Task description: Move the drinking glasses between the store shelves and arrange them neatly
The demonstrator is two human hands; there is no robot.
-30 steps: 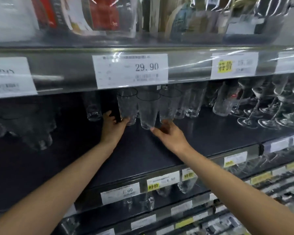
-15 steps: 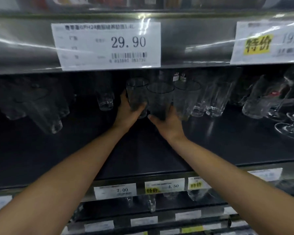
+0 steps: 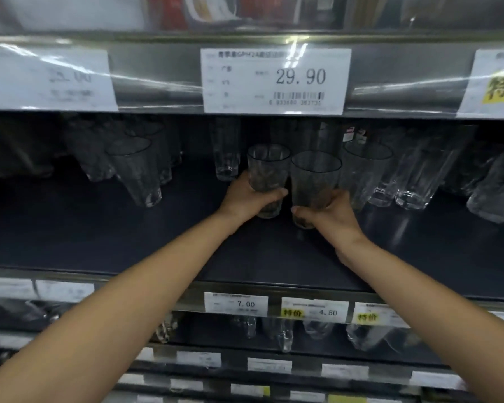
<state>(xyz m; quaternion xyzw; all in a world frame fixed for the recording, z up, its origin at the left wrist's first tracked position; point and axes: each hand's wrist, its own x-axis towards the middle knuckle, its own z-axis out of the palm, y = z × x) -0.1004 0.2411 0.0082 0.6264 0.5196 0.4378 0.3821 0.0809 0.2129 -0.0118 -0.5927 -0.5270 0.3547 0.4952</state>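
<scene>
Two clear drinking glasses stand side by side near the middle of a dark shelf (image 3: 157, 242). My left hand (image 3: 249, 199) grips the left glass (image 3: 268, 167) low on its body. My right hand (image 3: 329, 212) grips the right glass (image 3: 314, 175) near its base, thumb across the front. A third clear glass (image 3: 364, 170) stands just right of the held pair, touching or nearly touching it. Both held glasses are upright, and I cannot tell whether their bases touch the shelf.
More clear glasses line the back of the shelf: a tall one (image 3: 226, 152) behind my left hand, several at the left (image 3: 137, 173) and right (image 3: 413, 173). A shelf edge with a 29.90 price tag (image 3: 275, 81) hangs low overhead. Lower shelves hold more glassware (image 3: 280, 333).
The view has shifted so the shelf sits more to the right. Both hands have closed round the two front glasses, with the right hand now wrapped round its glass.
</scene>
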